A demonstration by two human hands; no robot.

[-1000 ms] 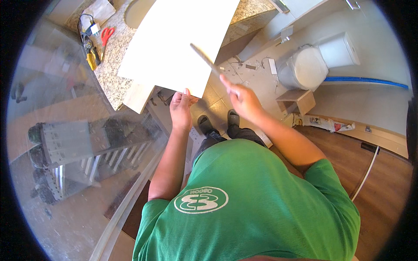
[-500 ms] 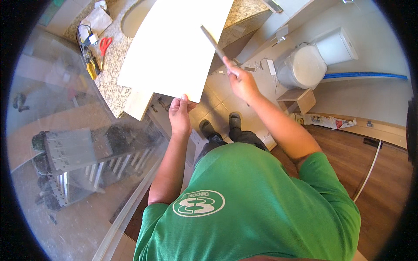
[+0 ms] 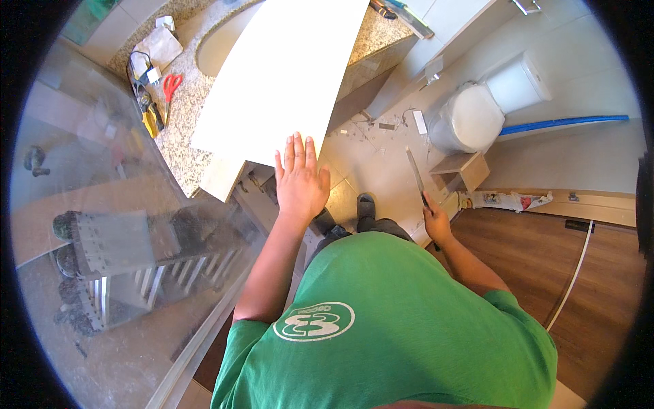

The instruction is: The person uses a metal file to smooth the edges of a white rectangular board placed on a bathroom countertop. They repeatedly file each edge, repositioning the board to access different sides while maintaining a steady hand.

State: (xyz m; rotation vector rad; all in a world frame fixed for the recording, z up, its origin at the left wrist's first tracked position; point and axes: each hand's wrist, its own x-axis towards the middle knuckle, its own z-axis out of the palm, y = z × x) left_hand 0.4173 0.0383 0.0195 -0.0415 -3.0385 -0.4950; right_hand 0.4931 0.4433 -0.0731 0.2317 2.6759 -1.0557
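Note:
A large white board (image 3: 279,75) lies across the granite counter (image 3: 178,146) and partly covers the sink basin (image 3: 219,46). My left hand (image 3: 300,185) rests flat on the board's near end, fingers stretched out. Low on the right, away from the board, my right hand (image 3: 437,222) is closed around one end of a file (image 3: 415,170), a long, narrow, dark bar pointing up and forward. A pale wooden piece (image 3: 222,178) shows from under the board's near left corner.
Red-handled scissors (image 3: 171,88) and a yellow-handled tool (image 3: 150,121) lie on the counter's left. A toilet (image 3: 470,121) stands at the right, near a blue strip (image 3: 565,125) and an open wooden box (image 3: 470,170). Scraps litter the floor. A clear panel (image 3: 136,204) borders the left.
My left hand has gone from gripping the board's near edge to lying flat on top. My right hand has drawn the file away from the board's right edge, back and to the right.

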